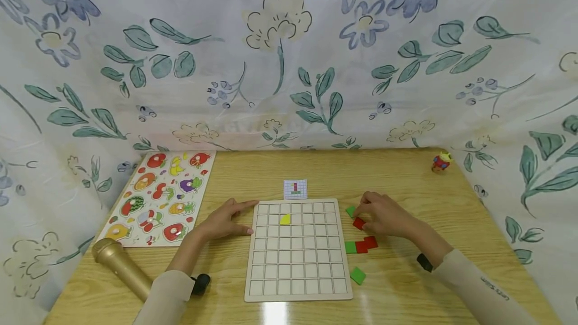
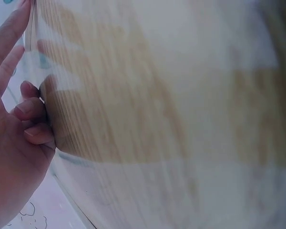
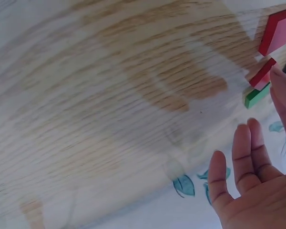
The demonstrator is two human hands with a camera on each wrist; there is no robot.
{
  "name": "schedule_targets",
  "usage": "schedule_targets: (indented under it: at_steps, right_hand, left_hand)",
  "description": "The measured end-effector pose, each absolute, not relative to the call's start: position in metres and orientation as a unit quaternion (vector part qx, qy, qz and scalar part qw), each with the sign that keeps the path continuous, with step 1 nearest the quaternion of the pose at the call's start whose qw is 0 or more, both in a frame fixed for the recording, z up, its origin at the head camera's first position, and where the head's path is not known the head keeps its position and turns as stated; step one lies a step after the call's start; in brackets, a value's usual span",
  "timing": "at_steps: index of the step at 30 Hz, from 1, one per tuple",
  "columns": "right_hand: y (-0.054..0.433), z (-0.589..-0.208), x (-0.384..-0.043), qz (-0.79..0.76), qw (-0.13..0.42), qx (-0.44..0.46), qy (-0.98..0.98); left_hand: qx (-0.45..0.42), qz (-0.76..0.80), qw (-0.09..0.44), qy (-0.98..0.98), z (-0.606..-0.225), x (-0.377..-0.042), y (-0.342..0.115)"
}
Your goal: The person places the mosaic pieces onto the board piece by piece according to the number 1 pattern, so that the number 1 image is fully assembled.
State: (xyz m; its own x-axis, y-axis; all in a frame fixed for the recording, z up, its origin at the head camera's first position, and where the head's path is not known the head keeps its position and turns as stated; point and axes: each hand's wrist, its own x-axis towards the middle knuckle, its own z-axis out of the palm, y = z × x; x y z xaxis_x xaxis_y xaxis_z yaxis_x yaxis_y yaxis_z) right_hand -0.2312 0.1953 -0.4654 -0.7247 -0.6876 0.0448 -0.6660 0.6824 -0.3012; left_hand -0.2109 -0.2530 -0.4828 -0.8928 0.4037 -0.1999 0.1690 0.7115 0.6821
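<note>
A pale wooden grid board (image 1: 297,257) lies on the table, with one yellow tile (image 1: 285,219) in an upper square. My left hand (image 1: 223,222) rests at its left side, index finger stretched to the top left corner and thumb by the edge. In the left wrist view, the other fingers of the left hand (image 2: 19,138) bend loosely. Right of the board, my right hand (image 1: 386,215) pinches a red tile (image 1: 358,223) between thumb and index finger, beside a green tile (image 1: 350,211). The right wrist view has a fingertip against that red tile (image 3: 263,75), other fingers spread.
More green tiles (image 1: 358,275) and red tiles (image 1: 371,242) lie along the board's right edge. A small pattern card (image 1: 295,189) sits above the board. At left are a fruit puzzle (image 1: 160,199) and a gold microphone (image 1: 122,267); a small toy figure (image 1: 441,162) stands far right.
</note>
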Motion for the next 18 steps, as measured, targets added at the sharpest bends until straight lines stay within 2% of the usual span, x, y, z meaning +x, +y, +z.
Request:
schedule_targets:
  at_steps: [18]
  right_hand:
    - [0.2005,-0.4718,-0.2314,-0.159,0.029,-0.371,0.915]
  left_hand:
    - [0.16,0.35,0.167,0.908,-0.4862,-0.2118,-0.2544]
